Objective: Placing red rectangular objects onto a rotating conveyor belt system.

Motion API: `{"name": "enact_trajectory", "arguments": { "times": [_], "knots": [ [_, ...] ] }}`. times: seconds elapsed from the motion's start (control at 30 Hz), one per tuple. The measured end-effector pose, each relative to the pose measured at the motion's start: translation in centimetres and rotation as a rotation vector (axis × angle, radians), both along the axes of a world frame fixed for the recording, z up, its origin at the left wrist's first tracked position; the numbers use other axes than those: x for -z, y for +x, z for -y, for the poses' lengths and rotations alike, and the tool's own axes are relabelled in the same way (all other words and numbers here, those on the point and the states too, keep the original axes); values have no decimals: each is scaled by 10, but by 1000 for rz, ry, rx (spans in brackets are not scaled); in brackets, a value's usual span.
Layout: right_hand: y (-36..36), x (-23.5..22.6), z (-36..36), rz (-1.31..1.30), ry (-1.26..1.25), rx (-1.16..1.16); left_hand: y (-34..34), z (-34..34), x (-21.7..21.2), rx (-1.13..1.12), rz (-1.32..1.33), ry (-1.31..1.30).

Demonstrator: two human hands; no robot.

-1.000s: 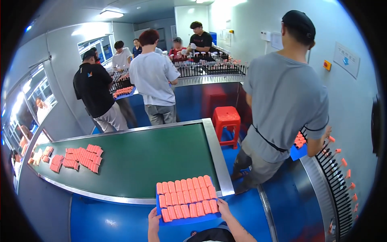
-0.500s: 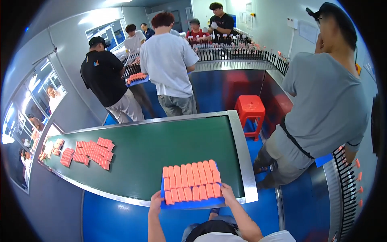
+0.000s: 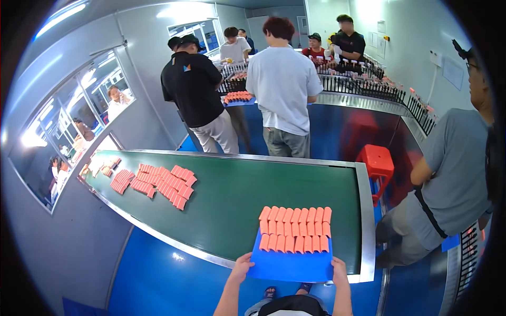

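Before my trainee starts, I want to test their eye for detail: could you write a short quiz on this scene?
1. Multiple choice: what do the left hand and the right hand both hold? A) a black rack; B) a blue board; C) a pair of scissors.
2. True or false: the red stool stands to the right of the green belt, not on it.
3. Count: how many rows make up the block of coral pieces nearest the hands?

Key: 1, B; 2, true; 3, three.

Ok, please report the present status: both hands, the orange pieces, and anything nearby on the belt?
Left hand, right hand gripping blue board by its sides. Orange pieces in three rows toward far end. Other pieces farther left on green belt.
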State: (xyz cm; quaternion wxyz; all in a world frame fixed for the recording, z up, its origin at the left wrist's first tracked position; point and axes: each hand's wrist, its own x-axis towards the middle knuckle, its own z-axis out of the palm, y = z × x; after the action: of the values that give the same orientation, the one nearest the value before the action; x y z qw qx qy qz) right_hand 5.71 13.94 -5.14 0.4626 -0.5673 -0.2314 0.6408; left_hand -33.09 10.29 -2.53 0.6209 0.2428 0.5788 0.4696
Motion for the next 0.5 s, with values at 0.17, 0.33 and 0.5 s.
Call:
{"name": "enact_trajectory", "arguments": {
  "times": [0.17, 0.33, 0.5],
  "knots": [
    [-6, -10, 16, -33, 0, 6, -8, 16, -3, 26, 14, 68],
    [-28, -33, 0, 6, 49, -34, -34, -10, -33, 113, 62, 61],
    [-21, -32, 83, 60, -74, 102, -25, 57, -34, 110, 71, -75]
  ]
}}
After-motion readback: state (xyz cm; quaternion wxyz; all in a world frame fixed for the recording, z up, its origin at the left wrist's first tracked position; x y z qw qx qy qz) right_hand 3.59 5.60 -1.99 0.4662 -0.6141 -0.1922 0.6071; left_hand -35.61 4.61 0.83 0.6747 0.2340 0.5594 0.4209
